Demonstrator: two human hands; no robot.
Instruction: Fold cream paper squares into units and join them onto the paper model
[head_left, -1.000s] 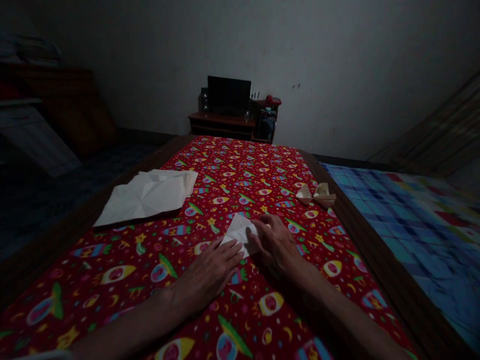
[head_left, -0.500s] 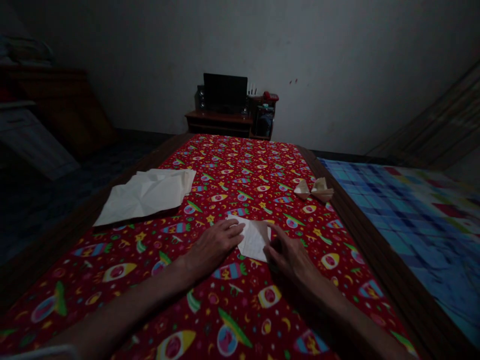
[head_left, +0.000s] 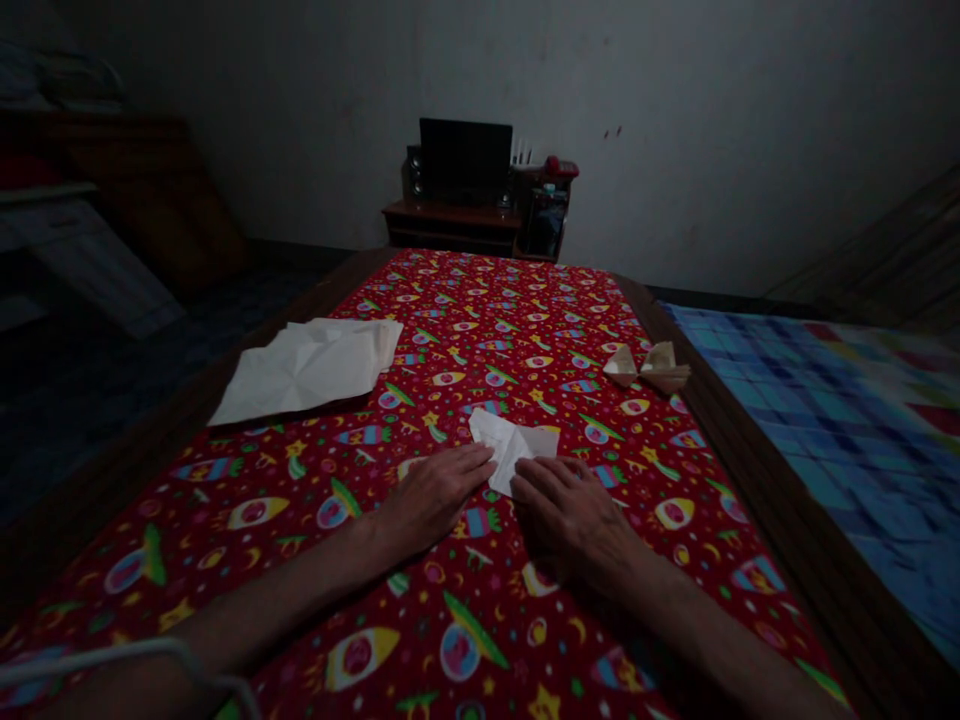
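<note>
A small sheet of white paper [head_left: 504, 436], folded over with a flap on its right side, lies on a red patterned cloth [head_left: 480, 350]. My left hand [head_left: 442, 492] rests flat at the paper's left edge, with the fingertips touching it. Across the lower right part of the paper lies my right hand [head_left: 574, 510], fingers stretched out and pressed down on the fold. The right fingers and palm hide that corner. Neither hand is closed round the paper.
Creased sheets of paper [head_left: 300, 375] are stacked at the left of the cloth. Two folded paper pieces [head_left: 621, 366] stand near its right edge. A white cable [head_left: 135, 650] crosses my left forearm. Beyond the table are a monitor [head_left: 465, 160] and a red telephone [head_left: 562, 167].
The right hand has let go of its pinch on the paper's right edge and now lies flat over it. A fold now shows on the paper. The camera view has shifted slightly.
</note>
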